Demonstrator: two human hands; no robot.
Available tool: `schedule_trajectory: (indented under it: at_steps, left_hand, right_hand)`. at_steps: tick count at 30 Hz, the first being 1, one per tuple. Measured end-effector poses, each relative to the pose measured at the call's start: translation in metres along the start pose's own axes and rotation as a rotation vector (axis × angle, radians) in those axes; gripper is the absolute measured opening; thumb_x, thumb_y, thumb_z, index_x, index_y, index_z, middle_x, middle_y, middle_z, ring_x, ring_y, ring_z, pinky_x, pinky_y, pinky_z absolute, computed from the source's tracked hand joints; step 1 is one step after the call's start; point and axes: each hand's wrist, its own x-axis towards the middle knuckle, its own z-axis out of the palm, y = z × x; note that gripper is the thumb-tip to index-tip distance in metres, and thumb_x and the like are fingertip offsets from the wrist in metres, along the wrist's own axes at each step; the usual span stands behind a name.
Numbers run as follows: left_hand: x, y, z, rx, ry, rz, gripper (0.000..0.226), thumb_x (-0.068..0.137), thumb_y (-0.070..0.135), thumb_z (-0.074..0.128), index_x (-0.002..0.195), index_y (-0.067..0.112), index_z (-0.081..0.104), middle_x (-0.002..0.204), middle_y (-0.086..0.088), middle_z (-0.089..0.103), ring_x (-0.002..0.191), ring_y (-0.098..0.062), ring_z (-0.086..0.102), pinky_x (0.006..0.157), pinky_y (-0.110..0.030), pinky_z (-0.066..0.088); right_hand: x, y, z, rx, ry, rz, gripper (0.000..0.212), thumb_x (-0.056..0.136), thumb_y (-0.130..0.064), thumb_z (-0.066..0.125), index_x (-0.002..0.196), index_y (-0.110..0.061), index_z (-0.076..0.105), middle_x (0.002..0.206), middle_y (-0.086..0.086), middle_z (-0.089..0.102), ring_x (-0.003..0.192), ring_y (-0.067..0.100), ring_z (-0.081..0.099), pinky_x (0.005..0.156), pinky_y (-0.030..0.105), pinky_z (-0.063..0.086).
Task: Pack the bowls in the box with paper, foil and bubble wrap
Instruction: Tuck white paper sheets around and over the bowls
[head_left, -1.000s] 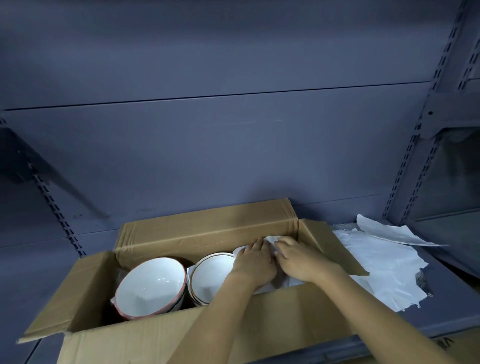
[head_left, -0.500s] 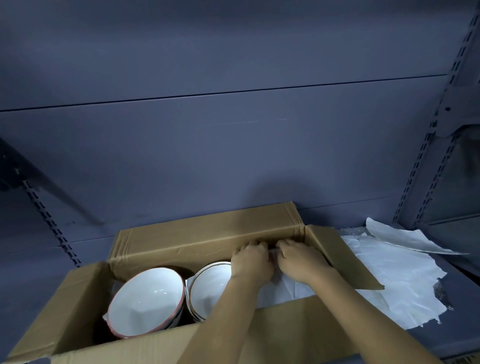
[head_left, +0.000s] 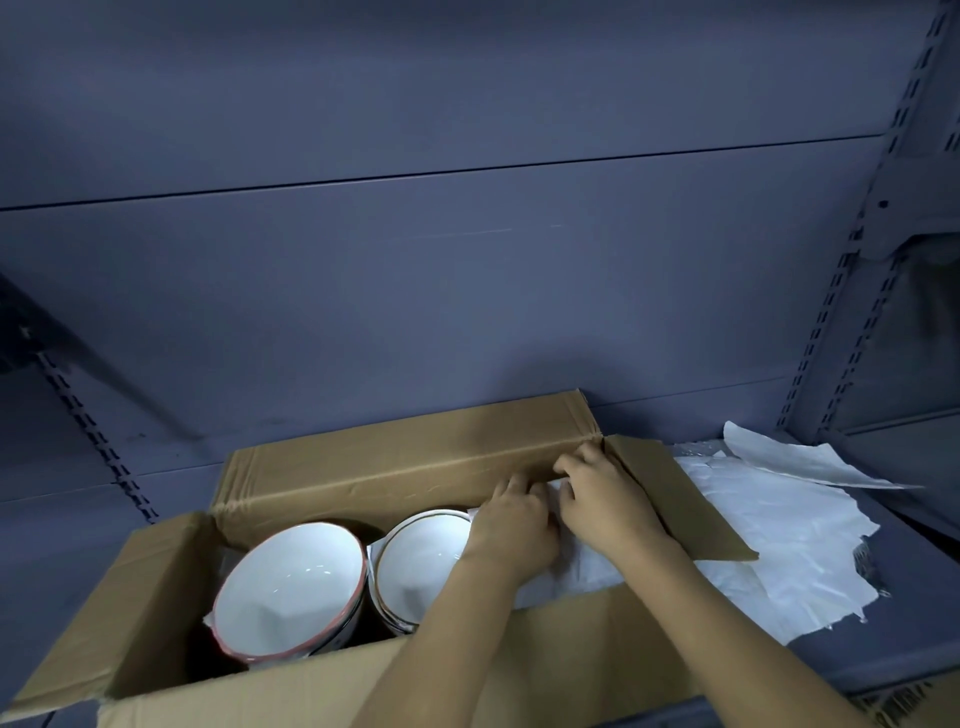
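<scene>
So, shelf (head_left: 883, 649): grey, carries everything.
Box (head_left: 389, 467): open cardboard, both grips in its right end.
Sheets (head_left: 779, 545): white pile right of the grips, outside the box.
Paper (head_left: 587, 571): white, under both grips.
Pink-rimmed bowl (head_left: 291, 587): farther left of the grips.
Second bowl (head_left: 421, 561): just left of them.
Left grip (head_left: 511, 525): fingers bent onto paper; pinching, cannot tell.
Right grip (head_left: 602, 504): alongside, fingertips at far wall; likewise unclear.

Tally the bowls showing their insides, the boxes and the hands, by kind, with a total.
Bowls: 2, the red-rimmed bowl and the dark-rimmed bowl
Cardboard box: 1
Hands: 2, the left hand and the right hand
Total: 5
</scene>
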Motion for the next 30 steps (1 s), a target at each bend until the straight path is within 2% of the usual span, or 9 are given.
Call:
schedule_trajectory:
  at_steps: [2, 7, 10, 12, 14, 17, 21, 26, 30]
  left_hand:
    - [0.004, -0.001, 0.0, -0.025, -0.022, -0.024, 0.041, 0.093, 0.015, 0.038, 0.133, 0.008, 0.046, 0.135, -0.013, 0.044, 0.125, -0.03, 0.04, 0.103, -0.037, 0.035]
    - [0.01, -0.001, -0.001, 0.029, -0.076, -0.047, 0.042, 0.094, 0.021, 0.037, 0.135, 0.012, 0.044, 0.14, -0.011, 0.041, 0.128, -0.031, 0.039, 0.107, -0.041, 0.033]
    - [0.01, 0.001, -0.004, 0.051, 0.069, -0.038, 0.045, 0.089, 0.027, 0.028, 0.119, 0.011, 0.058, 0.128, -0.011, 0.053, 0.119, -0.031, 0.047, 0.1, -0.038, 0.036]
    - [0.008, 0.001, -0.006, 0.009, 0.188, -0.008, 0.063, 0.082, 0.037, 0.015, 0.106, 0.008, 0.065, 0.118, -0.011, 0.06, 0.109, -0.032, 0.053, 0.088, -0.036, 0.04]
    - [0.006, -0.002, -0.005, -0.005, 0.147, -0.019, 0.054, 0.088, 0.034, 0.021, 0.106, 0.006, 0.063, 0.118, -0.013, 0.06, 0.109, -0.033, 0.053, 0.084, -0.035, 0.042]
    - [0.006, -0.005, -0.001, -0.018, 0.045, -0.025, 0.054, 0.079, 0.032, 0.026, 0.112, 0.007, 0.06, 0.125, -0.013, 0.055, 0.118, -0.032, 0.048, 0.094, -0.039, 0.042]
    - [0.004, -0.004, 0.002, 0.05, 0.012, -0.006, 0.054, 0.085, 0.04, 0.033, 0.13, 0.016, 0.049, 0.138, -0.005, 0.044, 0.128, -0.028, 0.039, 0.105, -0.04, 0.032]
    - [-0.004, -0.001, -0.001, 0.12, -0.039, 0.053, 0.097, 0.064, 0.071, 0.023, 0.146, 0.02, 0.027, 0.146, -0.001, 0.035, 0.134, -0.022, 0.032, 0.111, -0.035, 0.023]
    - [-0.011, -0.006, 0.001, 0.09, -0.131, 0.131, 0.105, 0.071, 0.064, 0.058, 0.151, 0.022, 0.005, 0.155, 0.002, 0.012, 0.145, -0.018, 0.005, 0.118, -0.034, 0.0]
  right_hand:
    - [0.0, 0.0, 0.0, -0.061, 0.044, -0.06, 0.03, 0.095, -0.02, 0.041, 0.118, -0.013, 0.059, 0.126, 0.003, 0.053, 0.111, 0.023, 0.052, 0.09, 0.031, 0.042]
    - [0.004, 0.0, 0.007, -0.116, -0.099, -0.07, 0.032, 0.099, -0.027, 0.033, 0.106, -0.012, 0.061, 0.117, 0.004, 0.058, 0.095, 0.023, 0.06, 0.071, 0.031, 0.044]
    - [0.007, 0.001, 0.007, -0.12, -0.103, -0.052, 0.033, 0.1, -0.027, 0.03, 0.103, -0.011, 0.06, 0.117, 0.004, 0.058, 0.096, 0.024, 0.06, 0.068, 0.029, 0.037]
    - [0.008, 0.002, 0.008, -0.116, -0.108, -0.036, 0.035, 0.1, -0.027, 0.03, 0.104, -0.011, 0.06, 0.119, 0.005, 0.058, 0.099, 0.024, 0.059, 0.07, 0.03, 0.039]
    - [0.008, 0.004, 0.01, -0.087, -0.121, -0.019, 0.037, 0.1, -0.031, 0.03, 0.106, -0.012, 0.061, 0.121, 0.005, 0.057, 0.102, 0.024, 0.058, 0.078, 0.032, 0.043]
    - [0.008, 0.005, 0.012, -0.087, -0.15, -0.01, 0.039, 0.101, -0.033, 0.029, 0.111, -0.012, 0.061, 0.127, 0.005, 0.054, 0.109, 0.025, 0.055, 0.09, 0.034, 0.04]
    - [0.007, 0.005, 0.01, -0.018, -0.137, 0.016, 0.037, 0.101, -0.031, 0.03, 0.109, -0.011, 0.06, 0.124, 0.005, 0.055, 0.108, 0.023, 0.054, 0.091, 0.034, 0.04]
    - [0.005, 0.004, 0.008, 0.002, -0.186, 0.038, 0.037, 0.101, -0.032, 0.03, 0.116, -0.013, 0.058, 0.126, 0.004, 0.054, 0.111, 0.022, 0.054, 0.094, 0.034, 0.04]
    - [0.005, 0.003, 0.008, 0.031, -0.188, 0.082, 0.036, 0.101, -0.029, 0.03, 0.115, -0.012, 0.059, 0.127, 0.007, 0.055, 0.114, 0.023, 0.053, 0.098, 0.032, 0.039]
